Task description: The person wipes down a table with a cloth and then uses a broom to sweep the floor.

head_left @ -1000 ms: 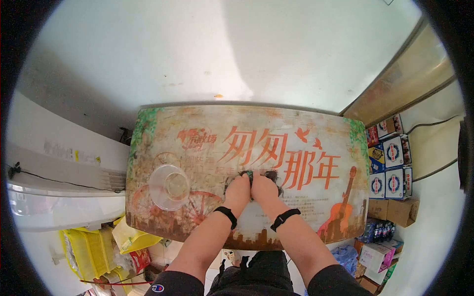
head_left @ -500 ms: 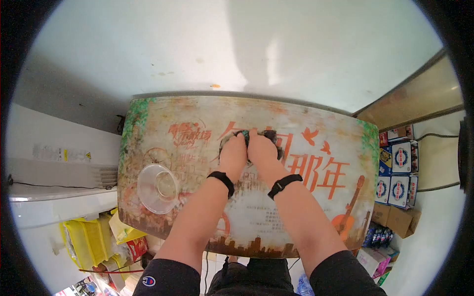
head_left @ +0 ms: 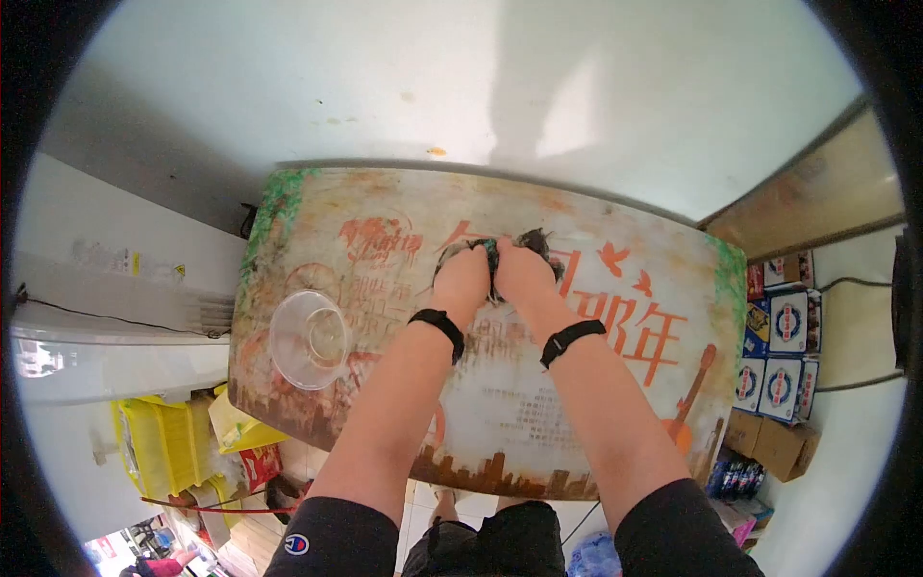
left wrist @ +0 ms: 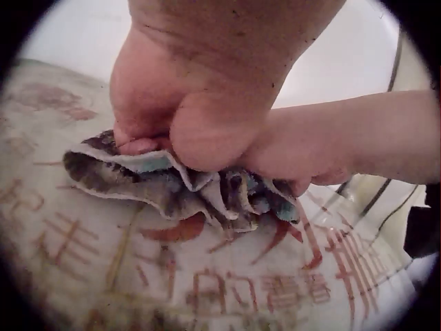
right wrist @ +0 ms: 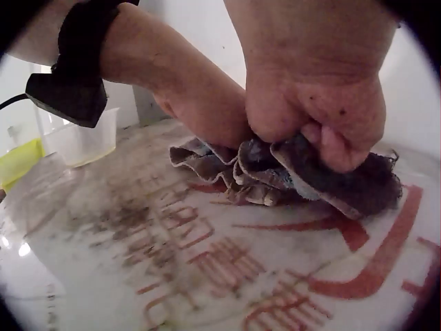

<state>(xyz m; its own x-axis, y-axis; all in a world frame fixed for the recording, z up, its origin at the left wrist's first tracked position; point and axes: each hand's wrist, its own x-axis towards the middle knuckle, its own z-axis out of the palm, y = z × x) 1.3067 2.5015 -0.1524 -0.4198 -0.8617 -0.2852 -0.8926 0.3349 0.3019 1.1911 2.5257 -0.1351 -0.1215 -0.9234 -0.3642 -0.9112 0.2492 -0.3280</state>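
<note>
Both hands hold one dirty, crumpled grey rag (left wrist: pixel 165 186) against the printed tabletop (head_left: pixel 538 394), above its middle. My left hand (head_left: pixel 463 276) grips the left part, fingers curled into the cloth. Close beside it, my right hand (head_left: pixel 525 273) clutches the right part; in the right wrist view its curled fingers (right wrist: pixel 337 148) show on the dark fabric. The rag bunches in folds between the two hands, with greenish patches among the grey. Dark smudges and red lettering mark the tabletop around it.
A clear plastic bowl (head_left: pixel 309 339) stands on the table's left side. A white wall (head_left: pixel 404 87) rises behind the far edge. Stacked boxes (head_left: pixel 790 322) are at the right, yellow crates (head_left: pixel 159 442) on the lower left, a blue plastic bag (head_left: pixel 594 555) below the near edge.
Both hands have pushed the rag from the table's middle toward its far side, mostly in the first half second. The bowl stays on the left of the table.
</note>
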